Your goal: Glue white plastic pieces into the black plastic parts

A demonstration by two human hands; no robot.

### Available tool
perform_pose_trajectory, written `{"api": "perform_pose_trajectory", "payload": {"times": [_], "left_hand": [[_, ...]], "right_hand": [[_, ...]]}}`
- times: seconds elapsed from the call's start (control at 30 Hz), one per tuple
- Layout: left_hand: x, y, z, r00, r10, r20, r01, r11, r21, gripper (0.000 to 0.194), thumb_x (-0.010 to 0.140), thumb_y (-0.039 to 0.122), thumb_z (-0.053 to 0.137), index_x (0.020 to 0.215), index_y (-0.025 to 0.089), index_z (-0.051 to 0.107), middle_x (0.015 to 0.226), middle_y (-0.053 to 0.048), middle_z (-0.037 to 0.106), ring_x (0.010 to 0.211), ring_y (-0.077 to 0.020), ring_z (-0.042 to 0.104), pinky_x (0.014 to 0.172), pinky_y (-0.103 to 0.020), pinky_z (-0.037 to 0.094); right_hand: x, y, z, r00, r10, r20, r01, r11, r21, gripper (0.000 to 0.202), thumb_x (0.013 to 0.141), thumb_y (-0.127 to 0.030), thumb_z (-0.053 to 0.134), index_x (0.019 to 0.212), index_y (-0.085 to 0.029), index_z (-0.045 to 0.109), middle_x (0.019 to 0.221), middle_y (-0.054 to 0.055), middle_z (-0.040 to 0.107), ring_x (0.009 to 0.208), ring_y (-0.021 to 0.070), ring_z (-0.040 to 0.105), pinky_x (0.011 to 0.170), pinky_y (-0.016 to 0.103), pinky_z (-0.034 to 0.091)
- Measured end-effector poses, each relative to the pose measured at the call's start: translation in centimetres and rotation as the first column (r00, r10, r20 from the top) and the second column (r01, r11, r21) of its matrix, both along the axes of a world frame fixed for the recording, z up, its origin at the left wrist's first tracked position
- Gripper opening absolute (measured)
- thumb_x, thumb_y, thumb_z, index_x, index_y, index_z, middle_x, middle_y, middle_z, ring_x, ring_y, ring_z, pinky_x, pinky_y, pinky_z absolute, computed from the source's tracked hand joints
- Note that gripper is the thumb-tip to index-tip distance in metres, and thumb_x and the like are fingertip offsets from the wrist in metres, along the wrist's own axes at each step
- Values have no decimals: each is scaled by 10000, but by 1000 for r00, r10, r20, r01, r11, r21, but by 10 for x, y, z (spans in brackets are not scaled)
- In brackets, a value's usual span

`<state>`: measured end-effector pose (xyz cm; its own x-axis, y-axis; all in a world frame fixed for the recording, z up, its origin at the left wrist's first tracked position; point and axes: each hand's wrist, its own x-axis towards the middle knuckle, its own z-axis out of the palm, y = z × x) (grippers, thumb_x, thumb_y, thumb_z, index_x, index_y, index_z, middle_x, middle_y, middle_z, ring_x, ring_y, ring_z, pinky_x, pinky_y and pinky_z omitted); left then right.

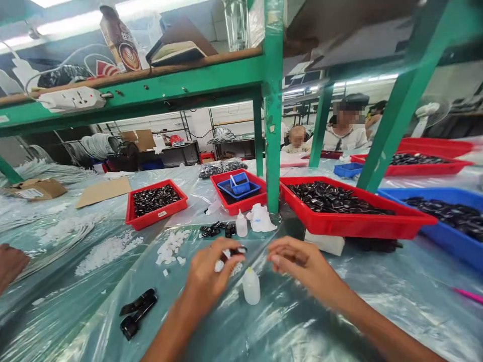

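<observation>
My left hand (211, 269) pinches a small black part (238, 250) between thumb and fingers, above the plastic-covered table. Facing it on the right is my right hand (296, 259), its fingers curled and thumb near the index finger; whether anything is between them is too small to tell. A white squeeze bottle (251, 286) with a yellowish tip stands between and below the hands. Small white pieces (172, 246) lie beyond my left hand. Black parts (139, 311) rest on the table at lower left.
Red trays of black parts (156, 199) (335, 198) stand ahead, beside a blue tray (456, 221). A green post (273, 125) rises in the middle. Another person's hand (11, 264) is at the left edge. A second bottle (241, 224) stands near the post.
</observation>
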<state>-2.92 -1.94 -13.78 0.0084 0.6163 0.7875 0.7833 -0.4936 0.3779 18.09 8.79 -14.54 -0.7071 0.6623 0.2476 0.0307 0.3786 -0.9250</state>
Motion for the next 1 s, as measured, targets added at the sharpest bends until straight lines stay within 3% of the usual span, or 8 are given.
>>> {"api": "perform_pose_trajectory", "payload": {"times": [0.1, 0.2, 0.3, 0.4, 0.53, 0.67, 0.83, 1.0], "left_hand": [[-19, 12, -10, 984, 68, 165, -39, 984, -173, 90, 1013, 291, 517, 1061, 224, 554, 889, -22, 756, 642, -139, 665, 574, -235, 513], [-31, 21, -19, 981, 99, 170, -50, 962, -269, 117, 1008, 322, 483, 1065, 229, 527, 863, -27, 738, 698, -177, 678, 639, -273, 516], [-38, 26, -25, 976, 139, 167, -86, 952, -293, 126, 1005, 338, 473, 1048, 229, 521, 831, -21, 713, 732, -195, 674, 672, -289, 502], [-44, 29, -28, 970, 161, 184, -104, 953, -285, 150, 998, 361, 488, 1035, 223, 533, 856, -27, 708, 707, -182, 641, 636, -275, 480], [-52, 30, -28, 951, 174, 255, -110, 962, -248, 175, 993, 382, 507, 1036, 218, 550, 890, -32, 707, 641, -146, 584, 594, -252, 465], [-55, 28, -22, 935, 175, 308, -108, 969, -221, 179, 1004, 384, 490, 1009, 212, 540, 876, -36, 708, 586, -127, 548, 535, -232, 429], [-55, 24, -14, 941, 211, 265, -168, 970, -176, 166, 999, 357, 500, 981, 204, 561, 843, -39, 717, 614, -139, 583, 584, -249, 460], [-56, 23, -11, 937, 267, 224, -230, 957, -178, 168, 992, 360, 507, 1009, 200, 556, 857, -44, 716, 631, -146, 589, 609, -265, 467]], "right_hand": [[-24, 32, -13, 978, -139, 154, 115, 981, 155, 258, 838, -276, 639, 1064, -153, 647, 1032, 99, 715, 925, 205, 688, 847, 344, 549], [-64, 59, -19, 949, -201, 244, 140, 959, 245, 431, 766, -213, 694, 1178, -110, 618, 1120, 137, 694, 807, 189, 671, 788, 343, 539], [-101, 72, -20, 930, -253, 265, 159, 931, 328, 375, 762, -246, 723, 1098, -101, 642, 1031, 126, 705, 800, 203, 648, 782, 350, 510], [-118, 74, -16, 935, -258, 241, 154, 913, 378, 211, 775, -251, 689, 943, -130, 652, 891, 87, 705, 836, 229, 644, 758, 331, 489], [-107, 69, 2, 974, -106, 202, 18, 917, 398, 198, 845, -304, 624, 972, -153, 641, 926, 57, 719, 862, 209, 666, 765, 295, 504], [-86, 57, 33, 973, 73, 219, -165, 883, 439, 364, 837, -377, 699, 1147, -185, 689, 1001, 47, 728, 885, 218, 667, 768, 304, 514], [-69, 43, 60, 950, 25, 313, -220, 762, 609, 500, 841, -342, 729, 1326, -268, 634, 1286, 83, 681, 1152, 309, 619, 978, 438, 462], [-65, 40, 69, 923, -50, 381, -215, 755, 620, 373, 838, -333, 722, 1172, -223, 599, 1079, 82, 719, 962, 288, 651, 791, 370, 496]]}}
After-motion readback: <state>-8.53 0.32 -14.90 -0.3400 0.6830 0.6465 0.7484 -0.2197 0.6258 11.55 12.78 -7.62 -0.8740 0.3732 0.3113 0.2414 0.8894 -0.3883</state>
